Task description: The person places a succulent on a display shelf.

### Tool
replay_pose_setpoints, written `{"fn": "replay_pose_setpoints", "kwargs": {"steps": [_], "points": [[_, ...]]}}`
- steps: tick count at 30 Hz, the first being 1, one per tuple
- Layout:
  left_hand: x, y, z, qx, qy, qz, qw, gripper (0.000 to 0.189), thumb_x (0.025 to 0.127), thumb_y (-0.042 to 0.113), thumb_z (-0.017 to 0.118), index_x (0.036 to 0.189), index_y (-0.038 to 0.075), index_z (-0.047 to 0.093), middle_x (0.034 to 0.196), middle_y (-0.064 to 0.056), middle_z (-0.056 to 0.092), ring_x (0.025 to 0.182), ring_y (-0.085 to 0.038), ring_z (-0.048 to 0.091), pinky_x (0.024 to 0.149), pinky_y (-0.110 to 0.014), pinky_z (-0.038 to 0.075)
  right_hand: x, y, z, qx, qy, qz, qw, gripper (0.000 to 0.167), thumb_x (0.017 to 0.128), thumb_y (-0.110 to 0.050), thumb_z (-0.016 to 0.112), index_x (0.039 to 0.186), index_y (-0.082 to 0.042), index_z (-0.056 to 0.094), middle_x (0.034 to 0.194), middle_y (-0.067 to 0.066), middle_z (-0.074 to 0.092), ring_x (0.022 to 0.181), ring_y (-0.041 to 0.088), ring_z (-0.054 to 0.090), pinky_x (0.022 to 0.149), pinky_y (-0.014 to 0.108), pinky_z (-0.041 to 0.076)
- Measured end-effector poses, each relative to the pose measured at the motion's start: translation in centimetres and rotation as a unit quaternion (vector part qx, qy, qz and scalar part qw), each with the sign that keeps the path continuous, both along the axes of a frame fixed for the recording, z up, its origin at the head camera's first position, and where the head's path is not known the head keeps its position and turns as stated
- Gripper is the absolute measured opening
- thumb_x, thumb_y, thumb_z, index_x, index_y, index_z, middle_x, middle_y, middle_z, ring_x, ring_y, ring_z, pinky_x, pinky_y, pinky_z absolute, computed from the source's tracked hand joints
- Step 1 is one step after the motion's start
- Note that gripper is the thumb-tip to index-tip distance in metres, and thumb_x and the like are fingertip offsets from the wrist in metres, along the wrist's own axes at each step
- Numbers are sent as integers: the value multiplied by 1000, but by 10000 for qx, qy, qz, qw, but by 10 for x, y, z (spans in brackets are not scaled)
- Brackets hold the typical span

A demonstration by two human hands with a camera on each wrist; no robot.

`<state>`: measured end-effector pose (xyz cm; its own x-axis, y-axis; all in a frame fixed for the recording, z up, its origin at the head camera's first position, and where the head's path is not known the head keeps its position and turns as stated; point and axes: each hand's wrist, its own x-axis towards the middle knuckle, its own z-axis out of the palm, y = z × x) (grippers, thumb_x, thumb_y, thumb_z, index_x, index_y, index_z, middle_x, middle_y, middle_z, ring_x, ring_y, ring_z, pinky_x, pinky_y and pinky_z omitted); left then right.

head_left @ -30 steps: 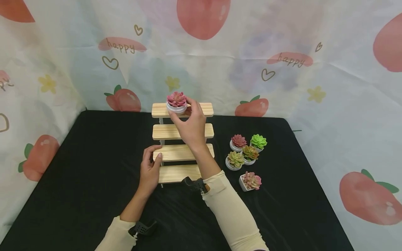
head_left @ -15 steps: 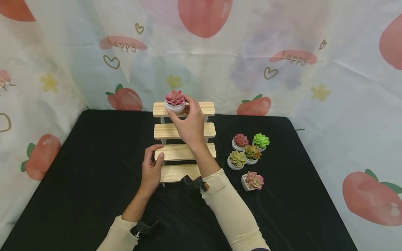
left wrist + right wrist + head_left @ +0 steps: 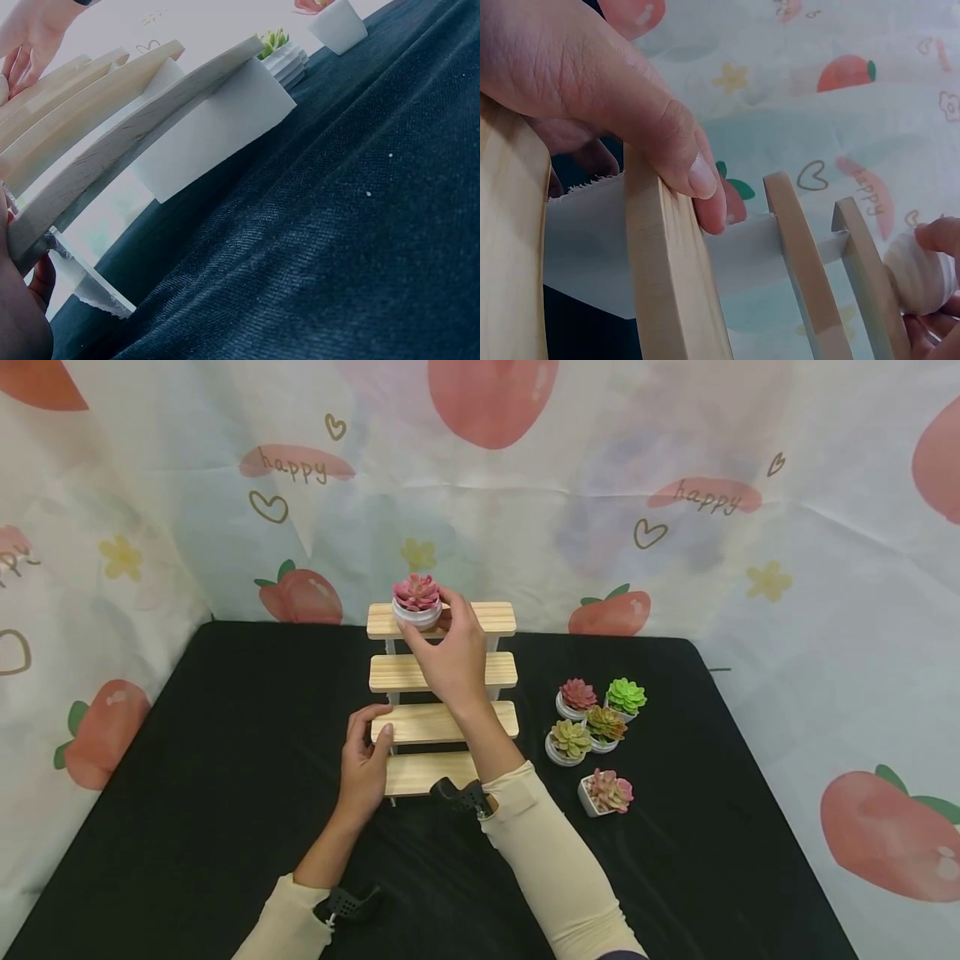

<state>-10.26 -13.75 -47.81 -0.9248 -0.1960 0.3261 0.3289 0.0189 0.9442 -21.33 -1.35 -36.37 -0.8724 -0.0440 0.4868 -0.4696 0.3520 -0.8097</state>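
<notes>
A four-tier stand of pale wooden boards point(image 3: 405, 723) on white side supports stands at mid-table. My left hand point(image 3: 364, 768) grips the left end of its second-lowest board; the right wrist view shows the thumb of that left hand point(image 3: 622, 97) over the board and fingers behind. On the left part of the top board is a pink succulent point(image 3: 417, 593) in a white round pot point(image 3: 417, 613). My right hand point(image 3: 459, 656) holds this pot between thumb and fingers from the right. In the right wrist view, the pot point(image 3: 922, 274) appears at the right edge beside the top board.
Right of the stand sits a cluster of potted succulents: dark red point(image 3: 578, 695), bright green point(image 3: 626, 695), orange-green point(image 3: 606, 725) and yellow-green point(image 3: 571, 740). Nearer stands a pink one in a square white pot point(image 3: 604, 793). A black cloth point(image 3: 247, 760) covers the table; a printed curtain point(image 3: 525, 543) hangs behind.
The pink succulent's pot has shifted slightly left along the top board with my right hand. My left hand keeps its grip on the stand. The head view has drifted a little.
</notes>
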Motion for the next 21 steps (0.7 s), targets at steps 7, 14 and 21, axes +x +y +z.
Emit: {"fn": "replay_pose_setpoints", "kwargs": {"steps": [7, 14, 21], "points": [[0, 1, 0, -33, 32, -4, 10000, 29, 106, -3, 50, 134, -8, 55, 137, -18, 43, 130, -20, 41, 79, -25, 42, 0, 0, -1, -5, 25, -70, 10000, 62, 90, -24, 84, 142, -3, 56, 125, 8, 62, 105, 16, 65, 86, 24, 52], [-1, 2, 0, -58, 30, -24, 10000, 29, 107, -2, 50, 135, -9, 54, 137, -18, 43, 131, -22, 40, 81, -25, 41, -1, 1, -2, 39, 7, -122, 9999, 62, 90, -24, 84, 142, -3, 56, 127, 9, 62, 106, 17, 64, 87, 24, 52], [0, 2, 0, -99, -103, 40, 9999, 29, 107, -1, 50, 135, -8, 54, 137, -18, 44, 133, -21, 39, 83, -26, 41, -1, 0, -2, 130, 0, -125, 9998, 63, 91, -25, 83, 143, -4, 56, 129, 9, 63, 106, 17, 65, 85, 26, 53]]}}
